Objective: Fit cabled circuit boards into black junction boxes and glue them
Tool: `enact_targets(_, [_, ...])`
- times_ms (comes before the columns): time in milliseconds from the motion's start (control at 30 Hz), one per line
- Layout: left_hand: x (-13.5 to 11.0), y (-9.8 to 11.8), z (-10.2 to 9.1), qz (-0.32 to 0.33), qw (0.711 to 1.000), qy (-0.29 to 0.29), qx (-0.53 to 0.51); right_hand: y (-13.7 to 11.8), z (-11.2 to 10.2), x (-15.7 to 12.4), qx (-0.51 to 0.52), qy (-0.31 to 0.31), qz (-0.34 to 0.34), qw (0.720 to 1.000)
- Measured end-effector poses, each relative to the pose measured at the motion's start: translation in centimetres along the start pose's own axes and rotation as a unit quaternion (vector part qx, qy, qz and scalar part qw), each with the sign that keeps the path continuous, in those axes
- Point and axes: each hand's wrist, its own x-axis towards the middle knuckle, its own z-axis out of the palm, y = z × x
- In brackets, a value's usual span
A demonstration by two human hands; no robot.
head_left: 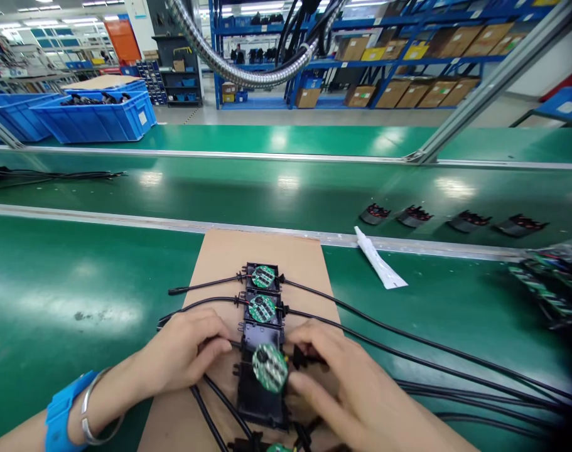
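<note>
My left hand (186,345) pinches a thin black cable (235,344) left of a row of black plastic housings (263,407). On the other side, my right hand (345,376) has its thumb and fingers closed round a black cable fitting (301,358), partly hidden by the fingers. Between both hands, a round green circuit board (269,368) sits tilted over the housings. Two more round boards, an upper one (264,276) and a lower one (262,309), lie in the farther housings, with cables leading out both sides. Another green board (279,447) shows at the bottom edge.
Cardboard (267,243) lies under the housings. A white tube (378,260) rests to the right, with several ring-shaped motor parts (415,216) beyond the metal rail. More circuit boards (544,292) are piled at the far right. Blue bins (97,119) stand at the back left.
</note>
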Motion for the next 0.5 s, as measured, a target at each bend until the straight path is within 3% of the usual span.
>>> enact_targets(267, [-0.4, -1.3, 1.6, 0.013, 0.985, 0.071, 0.156, 3.1, 2.4, 0.1, -0.106, 0.055, -0.026, 0.993])
enact_targets(400, [-0.6, -1.2, 1.3, 0.002, 0.978, 0.042, 0.203, 3.0, 2.5, 0.6, -0.149, 0.084, -0.033, 0.985])
enact_targets(500, [-1.1, -0.1, 1.1, 0.009, 0.981, 0.059, 0.183, 1.5, 2.1, 0.2, -0.148, 0.117, -0.049, 0.981])
